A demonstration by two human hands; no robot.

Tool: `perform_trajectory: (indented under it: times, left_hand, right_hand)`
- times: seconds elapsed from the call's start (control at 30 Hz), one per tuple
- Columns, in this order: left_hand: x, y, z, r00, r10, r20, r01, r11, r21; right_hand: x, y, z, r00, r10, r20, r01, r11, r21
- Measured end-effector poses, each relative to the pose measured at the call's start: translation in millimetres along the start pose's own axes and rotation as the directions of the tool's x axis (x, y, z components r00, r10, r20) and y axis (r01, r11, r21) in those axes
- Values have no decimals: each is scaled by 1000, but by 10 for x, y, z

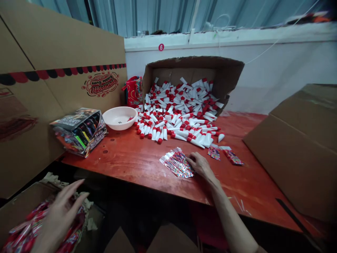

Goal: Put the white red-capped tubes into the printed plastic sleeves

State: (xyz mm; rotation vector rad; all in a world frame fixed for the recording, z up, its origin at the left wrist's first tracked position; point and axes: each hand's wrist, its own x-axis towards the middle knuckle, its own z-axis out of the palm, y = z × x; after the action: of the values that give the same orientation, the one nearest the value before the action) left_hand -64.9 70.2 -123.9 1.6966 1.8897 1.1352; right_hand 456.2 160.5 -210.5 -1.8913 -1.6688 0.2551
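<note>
My left hand [61,212] hangs over a torn-topped carton [91,211] at the lower left, fingers apart and nothing visible in them. Inside that carton lie many shiny red printed packets [26,225]. My right hand [200,163] rests on the table, its fingers bent and pinching the right edge of a fanned bunch of colourful printed plastic pouches [177,162]; the fingertips are partly hidden. Just right of this hand lie two more printed packets [233,156]. Beyond them a heap of small white tubes with red caps [181,102] spills from a tipped cardboard box [229,70].
A pale plastic bowl [119,119] stands left of the heap, near a display box [81,131] of dark packs and a red bag [134,91]. Tall printed cardboard [79,45] borders the left side; a brown box [300,140] stands right on the red table [126,160].
</note>
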Motion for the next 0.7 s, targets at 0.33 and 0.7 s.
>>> perform_trajectory:
  times: [0.33,0.7]
  left_hand:
    - [215,1091,1577,854,178,488,136,830,-541]
    - [32,1425,2533,603,29,797,794,75,-603]
  right_hand:
    - [-9,-110,-108,1000,26,-17,-19,942,336]
    - [-356,-882,-115,1000,7,-9,2,660,751]
